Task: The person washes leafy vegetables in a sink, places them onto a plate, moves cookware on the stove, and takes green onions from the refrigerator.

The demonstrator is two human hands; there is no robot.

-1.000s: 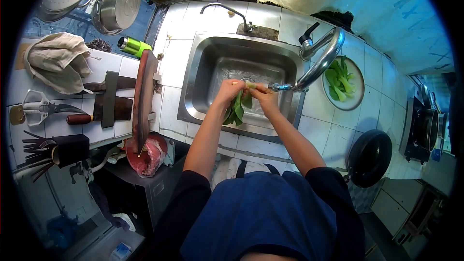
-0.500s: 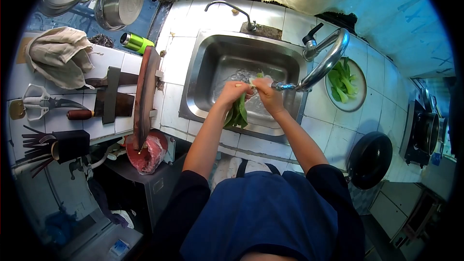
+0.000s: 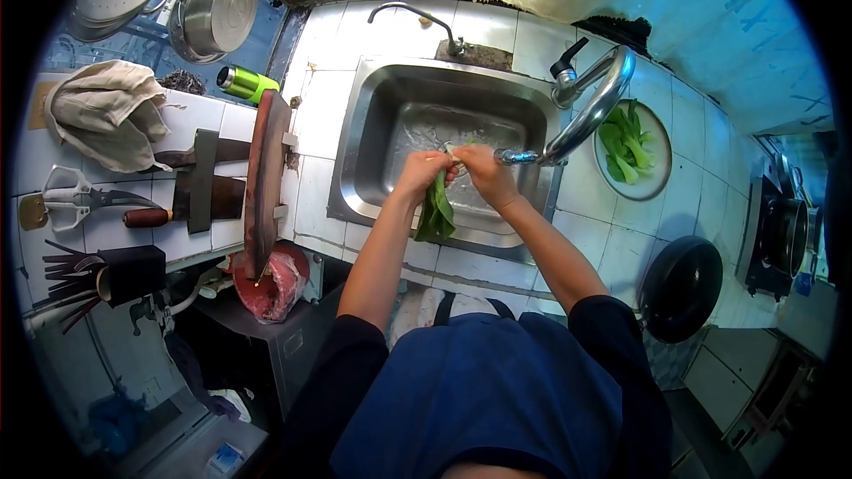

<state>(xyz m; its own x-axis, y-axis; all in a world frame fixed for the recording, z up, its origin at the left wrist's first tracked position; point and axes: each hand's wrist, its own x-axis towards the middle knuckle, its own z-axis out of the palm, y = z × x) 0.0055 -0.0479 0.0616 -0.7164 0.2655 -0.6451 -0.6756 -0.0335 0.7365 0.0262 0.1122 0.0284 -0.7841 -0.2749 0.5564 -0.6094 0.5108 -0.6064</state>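
Observation:
Over the steel sink, my left hand is closed round a bok choy, its dark green leaves hanging down toward the sink's front edge. My right hand is closed at the pale stem end, touching the left hand's fingers. The curved chrome faucet ends just right of my right hand. Below my hands, the basin floor looks wet, with small green bits near the fingers. On the counter at right, a plate holds more bok choy.
A thin second tap stands behind the sink. Left of it are an upright wooden cutting board, a green bottle, knives in a rack, scissors and a cloth. A black pan stands at right.
My hands and the bok choy have shifted slightly left and down. The splashing water seen under my hands has lessened. The whole view has moved a little.

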